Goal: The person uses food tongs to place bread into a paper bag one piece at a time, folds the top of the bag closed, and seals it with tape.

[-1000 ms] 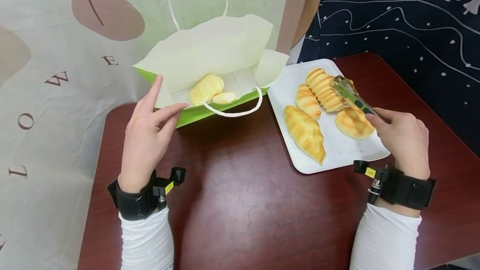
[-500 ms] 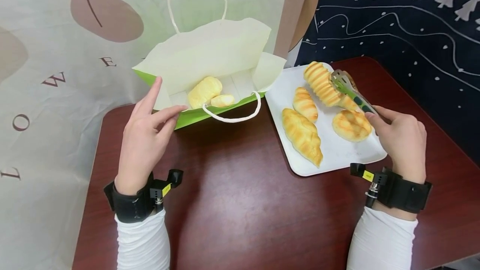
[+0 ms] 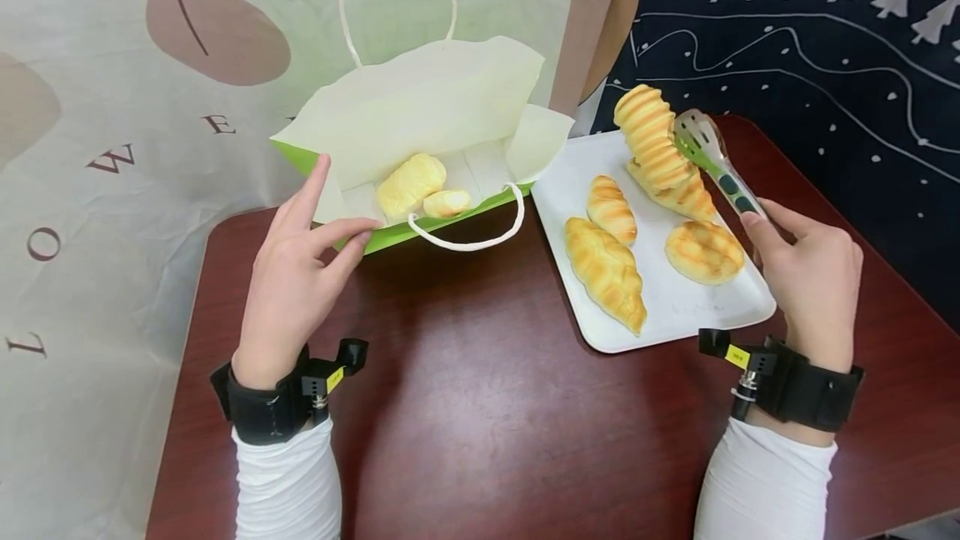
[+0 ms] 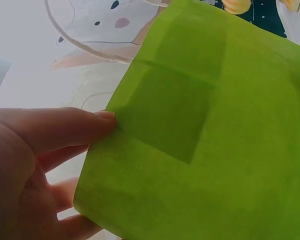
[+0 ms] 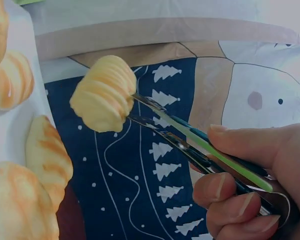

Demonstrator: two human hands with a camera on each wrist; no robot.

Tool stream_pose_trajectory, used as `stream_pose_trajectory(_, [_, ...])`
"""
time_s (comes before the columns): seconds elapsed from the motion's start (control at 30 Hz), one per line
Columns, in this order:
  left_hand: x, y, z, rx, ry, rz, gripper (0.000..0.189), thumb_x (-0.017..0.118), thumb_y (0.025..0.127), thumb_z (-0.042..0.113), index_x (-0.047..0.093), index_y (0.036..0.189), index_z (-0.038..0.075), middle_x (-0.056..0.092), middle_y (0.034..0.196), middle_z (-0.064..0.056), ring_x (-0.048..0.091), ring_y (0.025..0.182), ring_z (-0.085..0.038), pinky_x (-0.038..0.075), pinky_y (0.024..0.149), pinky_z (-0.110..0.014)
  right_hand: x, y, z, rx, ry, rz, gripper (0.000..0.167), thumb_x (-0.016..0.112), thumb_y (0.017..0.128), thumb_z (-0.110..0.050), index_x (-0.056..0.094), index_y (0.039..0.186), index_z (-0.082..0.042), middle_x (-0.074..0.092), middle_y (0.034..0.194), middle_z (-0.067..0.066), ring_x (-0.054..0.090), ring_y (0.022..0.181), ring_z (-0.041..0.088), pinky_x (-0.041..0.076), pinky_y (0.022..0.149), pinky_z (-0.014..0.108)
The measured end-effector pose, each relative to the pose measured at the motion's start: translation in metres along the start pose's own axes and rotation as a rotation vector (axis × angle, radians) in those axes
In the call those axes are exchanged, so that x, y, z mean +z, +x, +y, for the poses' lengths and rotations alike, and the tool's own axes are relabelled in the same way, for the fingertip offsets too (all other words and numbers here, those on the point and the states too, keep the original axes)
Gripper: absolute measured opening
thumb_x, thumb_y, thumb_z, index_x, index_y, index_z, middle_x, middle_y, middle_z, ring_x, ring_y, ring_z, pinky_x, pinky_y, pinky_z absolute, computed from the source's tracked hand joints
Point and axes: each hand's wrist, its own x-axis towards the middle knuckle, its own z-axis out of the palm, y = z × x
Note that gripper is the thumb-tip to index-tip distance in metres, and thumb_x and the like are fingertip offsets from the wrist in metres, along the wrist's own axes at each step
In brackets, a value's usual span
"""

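My left hand point(image 3: 288, 273) pinches the front rim of a green paper bag point(image 4: 190, 125) between thumb and fingers, and its index finger points up along the bag's side. Two pale breads point(image 3: 411, 183) lie inside the bag. My right hand point(image 3: 810, 282) holds green-handled metal tongs point(image 3: 723, 177). Their tips grip one end of a ridged bread roll point(image 3: 647, 132). In the right wrist view that ridged roll point(image 5: 106, 95) hangs off the tong tips, apart from the other breads. A pointed bread point(image 3: 690, 194) shows just below it on the white tray point(image 3: 690, 311).
Also on the tray are a round bun point(image 3: 705, 251), a braided bread point(image 3: 606, 273) and a small striped roll point(image 3: 612, 208). White rope handles point(image 3: 480, 242) loop from the bag's rims. The dark red table point(image 3: 480, 407) meets patterned cloth point(image 3: 787, 98) behind.
The tongs have raised the ridged roll off the tray and turned it more upright, uncovering the pointed bread beneath. My left hand stays at the bag's rim.
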Motion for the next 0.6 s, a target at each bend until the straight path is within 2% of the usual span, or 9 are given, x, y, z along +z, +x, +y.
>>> stream_pose_trajectory(0.1, [0.0, 0.0, 0.0, 0.002, -0.004, 0.004, 0.013, 0.067, 0.08, 0.013, 0.073, 0.09, 0.017, 0.025, 0.144, 0.005, 0.033, 0.124, -0.021, 0.038, 0.075, -0.037, -0.002, -0.001, -0.003, 0.025, 0.075, 0.02, 0.041, 0.056, 0.083, -0.046, 0.056, 0.121, -0.03, 0.058, 0.066, 0.0, 0.048, 0.058, 0.012, 0.033, 0.052, 0.027])
stream_pose_trajectory(0.27, [0.0, 0.001, -0.001, 0.005, -0.004, 0.004, 0.012, 0.067, 0.08, 0.014, 0.073, 0.089, 0.017, 0.025, 0.144, 0.004, 0.032, 0.125, -0.021, 0.038, 0.083, -0.042, -0.004, -0.002, -0.009, 0.054, 0.257, 0.053, 0.03, 0.062, 0.082, -0.037, 0.063, 0.112, -0.033, 0.054, 0.06, 0.003, 0.046, 0.051, 0.014, 0.035, 0.043, 0.022])
stream_pose_trajectory(0.43, [0.0, 0.001, -0.001, 0.012, -0.003, 0.01, 0.011, 0.067, 0.08, 0.014, 0.074, 0.088, 0.017, 0.026, 0.144, 0.003, 0.033, 0.125, -0.023, 0.036, 0.087, -0.044, -0.006, -0.005, -0.019, 0.02, 0.365, 0.128, 0.025, 0.063, 0.082, -0.029, 0.066, 0.107, -0.027, 0.053, 0.059, 0.003, 0.044, 0.049, 0.014, 0.034, 0.041, 0.02])
stream_pose_trajectory(0.6, [-0.001, 0.001, 0.0, 0.011, -0.012, 0.007, 0.012, 0.067, 0.08, 0.012, 0.074, 0.088, 0.016, 0.025, 0.144, 0.002, 0.032, 0.126, -0.023, 0.037, 0.085, -0.043, -0.006, -0.01, -0.029, -0.014, 0.462, 0.19, 0.024, 0.064, 0.082, -0.023, 0.068, 0.106, -0.022, 0.053, 0.058, 0.002, 0.043, 0.049, 0.013, 0.036, 0.042, 0.015])
